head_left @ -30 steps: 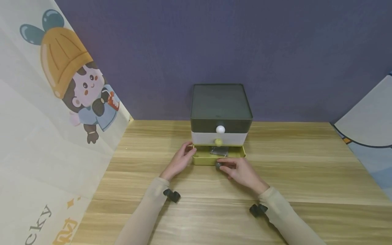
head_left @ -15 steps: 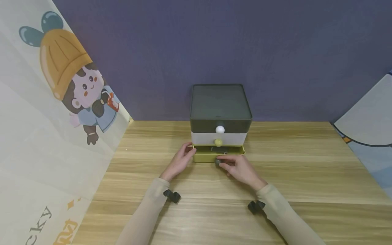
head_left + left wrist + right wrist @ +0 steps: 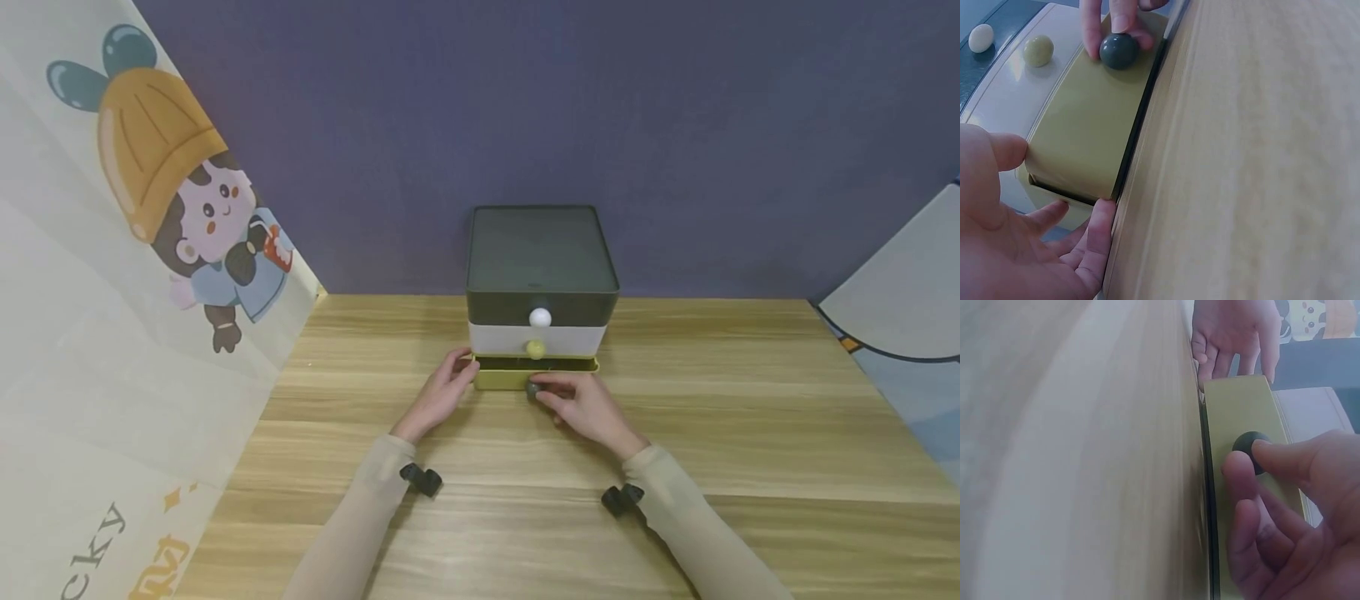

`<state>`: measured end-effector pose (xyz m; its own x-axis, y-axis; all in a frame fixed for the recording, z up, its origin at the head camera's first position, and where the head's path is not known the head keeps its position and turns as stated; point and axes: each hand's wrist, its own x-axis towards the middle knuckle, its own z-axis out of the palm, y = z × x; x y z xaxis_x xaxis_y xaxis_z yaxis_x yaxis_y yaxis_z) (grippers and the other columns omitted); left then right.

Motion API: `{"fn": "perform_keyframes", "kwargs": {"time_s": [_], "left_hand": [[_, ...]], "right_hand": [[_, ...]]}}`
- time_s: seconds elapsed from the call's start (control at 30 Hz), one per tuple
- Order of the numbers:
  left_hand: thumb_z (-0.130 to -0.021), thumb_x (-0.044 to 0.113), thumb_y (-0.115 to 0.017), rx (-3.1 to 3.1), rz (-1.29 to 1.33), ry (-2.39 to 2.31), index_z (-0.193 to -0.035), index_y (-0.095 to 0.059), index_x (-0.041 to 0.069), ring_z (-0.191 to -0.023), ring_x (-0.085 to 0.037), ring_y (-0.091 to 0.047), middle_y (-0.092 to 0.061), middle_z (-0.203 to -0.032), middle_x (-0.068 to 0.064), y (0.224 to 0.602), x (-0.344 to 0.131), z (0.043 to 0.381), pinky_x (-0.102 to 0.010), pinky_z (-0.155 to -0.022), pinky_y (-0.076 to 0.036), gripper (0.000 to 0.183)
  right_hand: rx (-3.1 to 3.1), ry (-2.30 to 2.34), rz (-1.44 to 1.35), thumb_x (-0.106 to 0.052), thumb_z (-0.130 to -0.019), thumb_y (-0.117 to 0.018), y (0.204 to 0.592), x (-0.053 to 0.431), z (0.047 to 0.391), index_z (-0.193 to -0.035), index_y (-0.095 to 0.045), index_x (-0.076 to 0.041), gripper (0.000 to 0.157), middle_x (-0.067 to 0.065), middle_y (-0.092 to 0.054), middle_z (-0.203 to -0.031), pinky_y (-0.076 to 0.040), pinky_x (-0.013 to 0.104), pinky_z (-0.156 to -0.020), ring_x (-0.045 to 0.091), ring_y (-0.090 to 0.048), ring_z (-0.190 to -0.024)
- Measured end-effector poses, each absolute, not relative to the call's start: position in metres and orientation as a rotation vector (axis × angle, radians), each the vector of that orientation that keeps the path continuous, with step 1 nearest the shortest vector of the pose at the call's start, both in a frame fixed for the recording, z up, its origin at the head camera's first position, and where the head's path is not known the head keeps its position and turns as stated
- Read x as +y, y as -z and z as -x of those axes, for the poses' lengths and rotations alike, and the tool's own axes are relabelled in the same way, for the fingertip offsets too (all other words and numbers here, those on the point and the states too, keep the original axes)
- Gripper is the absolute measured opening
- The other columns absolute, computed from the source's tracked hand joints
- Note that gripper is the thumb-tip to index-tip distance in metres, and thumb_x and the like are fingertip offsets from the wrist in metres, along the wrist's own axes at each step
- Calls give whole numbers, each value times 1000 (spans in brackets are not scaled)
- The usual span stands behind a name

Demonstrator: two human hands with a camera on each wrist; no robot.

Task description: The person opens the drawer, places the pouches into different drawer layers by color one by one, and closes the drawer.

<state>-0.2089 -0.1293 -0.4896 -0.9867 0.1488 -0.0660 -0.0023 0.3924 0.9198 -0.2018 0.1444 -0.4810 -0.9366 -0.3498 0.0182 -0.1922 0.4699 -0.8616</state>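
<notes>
A small cabinet [image 3: 542, 250] with three stacked drawers stands against the back wall. Its bottom drawer [image 3: 498, 381], olive yellow, is pulled part way out, showing a dark gap behind its front. My right hand [image 3: 590, 406] pinches that drawer's dark round knob [image 3: 1119, 51] between thumb and fingers. At the left side of the drawer is my left hand [image 3: 437, 402]; its thumb lies by the front's corner and its fingers, loosely extended, reach along the side. Above it, the white drawer [image 3: 498, 337] and dark top drawer are closed. Whatever lies inside the bottom drawer is hidden.
The cabinet stands on a wood-grain table [image 3: 480, 533]. Behind it rises a dark blue wall [image 3: 540, 117]. A white panel with a cartoon figure [image 3: 213, 208] borders the left side, and another printed panel [image 3: 900, 275] the right.
My right hand has moved forward with the knob, and the bottom drawer has slid further in. The grey item seen inside it earlier is now out of sight. My left hand stays put.
</notes>
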Motion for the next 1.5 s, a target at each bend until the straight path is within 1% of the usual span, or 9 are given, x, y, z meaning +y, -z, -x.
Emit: {"fn": "perform_keyframes", "kwargs": {"time_s": [0.23,0.33,0.53,0.73,0.93,1.1,1.27,1.37,1.5], "left_hand": [[-112,42,-49,2512,-136,-1661,-161,-41,7,-141,-43,-56,-54,-155,-25,490,-129,208,-59,-118,-47,61],[-112,42,-50,2508,-123,-1667,-160,-43,8,-141,-41,-56,-55,-154,-23,490,-129,207,-57,-117,-49,60],[-111,40,-51,2507,-113,-1667,-159,-44,6,-139,-40,-57,-57,-153,-22,490,-129,208,-54,-115,-51,60],[-111,38,-52,2495,-132,-1667,-160,-42,4,-140,-42,-56,-56,-154,-23,489,-127,209,-57,-117,-48,60],[-111,37,-51,2504,-154,-1653,-160,-42,4,-141,-42,-55,-55,-154,-22,493,-127,210,-56,-121,-45,60],[-111,34,-53,2501,-153,-1666,-159,-43,3,-141,-43,-55,-55,-155,-22,493,-126,211,-56,-122,-43,59],[-110,35,-55,2485,-142,-1647,-160,-41,4,-142,-42,-54,-55,-155,-22,491,-125,210,-56,-121,-45,61],[-109,35,-56,2479,-138,-1645,-160,-41,4,-142,-42,-54,-55,-155,-22,491,-125,210,-57,-119,-46,62],[-109,36,-56,2491,-136,-1640,-159,-42,3,-142,-43,-54,-55,-155,-22,493,-127,207,-58,-120,-45,62]], "right_hand": [[2567,1468,462,-13,-98,-76,481,144,204,-129,-77,-11,31,15,-80,-120,-57,26,-57,17,-66,-57],[2573,1468,458,-13,-98,-77,482,144,206,-129,-78,-12,31,15,-80,-121,-57,26,-58,16,-66,-57],[2592,1458,464,-16,-99,-76,482,144,209,-130,-77,-14,31,13,-80,-119,-57,26,-59,16,-66,-57],[2579,1470,438,-15,-99,-76,483,145,214,-130,-77,-13,31,13,-81,-115,-59,27,-59,17,-67,-57],[2564,1506,445,-14,-99,-75,485,147,220,-129,-77,-11,30,16,-79,-120,-61,29,-58,19,-67,-57],[2562,1531,431,-14,-99,-76,486,145,223,-128,-78,-12,29,16,-79,-121,-61,29,-58,19,-66,-57],[2567,1536,374,-14,-98,-77,486,143,223,-127,-79,-12,29,17,-79,-121,-61,28,-58,18,-66,-57],[2571,1548,344,-14,-98,-77,486,142,222,-126,-79,-12,29,17,-80,-118,-60,28,-57,17,-66,-57],[2545,1601,313,-13,-99,-75,487,143,218,-128,-76,-6,30,20,-81,-109,-59,28,-56,18,-67,-56]]}}
